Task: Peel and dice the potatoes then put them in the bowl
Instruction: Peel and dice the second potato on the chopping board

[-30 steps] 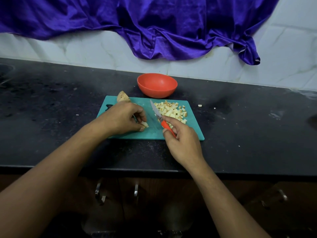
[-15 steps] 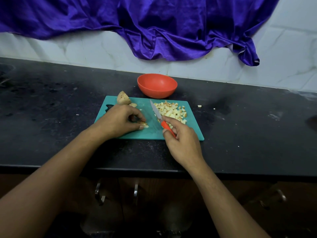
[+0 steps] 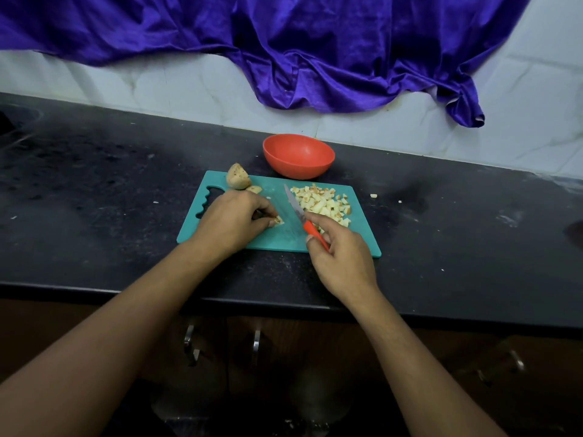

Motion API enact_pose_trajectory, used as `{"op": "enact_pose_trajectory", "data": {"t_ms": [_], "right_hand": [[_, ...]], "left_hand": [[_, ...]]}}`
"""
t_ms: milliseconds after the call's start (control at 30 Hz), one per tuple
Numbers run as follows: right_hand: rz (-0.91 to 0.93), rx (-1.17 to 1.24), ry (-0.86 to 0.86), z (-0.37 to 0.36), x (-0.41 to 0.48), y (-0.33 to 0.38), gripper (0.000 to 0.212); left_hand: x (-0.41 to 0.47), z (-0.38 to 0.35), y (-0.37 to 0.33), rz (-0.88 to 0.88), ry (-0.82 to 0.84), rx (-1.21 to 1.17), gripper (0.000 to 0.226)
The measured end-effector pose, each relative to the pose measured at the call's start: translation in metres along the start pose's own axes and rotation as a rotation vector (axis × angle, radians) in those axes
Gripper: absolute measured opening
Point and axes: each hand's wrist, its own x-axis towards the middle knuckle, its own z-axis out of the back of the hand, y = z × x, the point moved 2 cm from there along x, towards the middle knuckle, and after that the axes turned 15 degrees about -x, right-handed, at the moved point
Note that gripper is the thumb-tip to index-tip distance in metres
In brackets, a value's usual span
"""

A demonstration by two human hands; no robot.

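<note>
- The left hand (image 3: 232,220) rests on the teal cutting board (image 3: 362,238), fingers curled down, pinching a small piece of potato (image 3: 279,220) at its fingertips.
- The right hand (image 3: 339,255) grips the orange handle of a knife (image 3: 301,216); its blade points away, between the two hands.
- A pile of diced potato (image 3: 323,201) lies on the board's right part, just beside the blade.
- A larger potato chunk (image 3: 238,180) sits at the board's far left corner.
- The red bowl (image 3: 298,156) stands on the dark counter (image 3: 94,184) just behind the board.
- Purple cloth (image 3: 315,52) hangs on the wall.
</note>
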Motion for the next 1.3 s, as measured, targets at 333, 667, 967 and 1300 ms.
{"op": "enact_pose_trajectory", "data": {"t_ms": [333, 667, 967, 1300], "right_hand": [[-0.018, -0.135, 0.06, 0.006, 0.002, 0.012, 0.047], [-0.01, -0.196, 0.061, 0.001, 0.0, 0.02, 0.048], [-0.002, -0.223, 0.145, 0.01, 0.008, 0.026, 0.049], [0.082, -0.386, 0.208, 0.021, 0.017, 0.057, 0.046]], "left_hand": [[-0.009, -0.006, -0.001, 0.075, -0.12, -0.038, 0.02], [-0.006, -0.009, -0.003, 0.101, -0.155, 0.004, 0.023], [-0.008, -0.008, -0.001, 0.102, -0.141, -0.043, 0.019], [-0.008, -0.008, 0.001, 0.101, -0.158, -0.026, 0.014]]}}
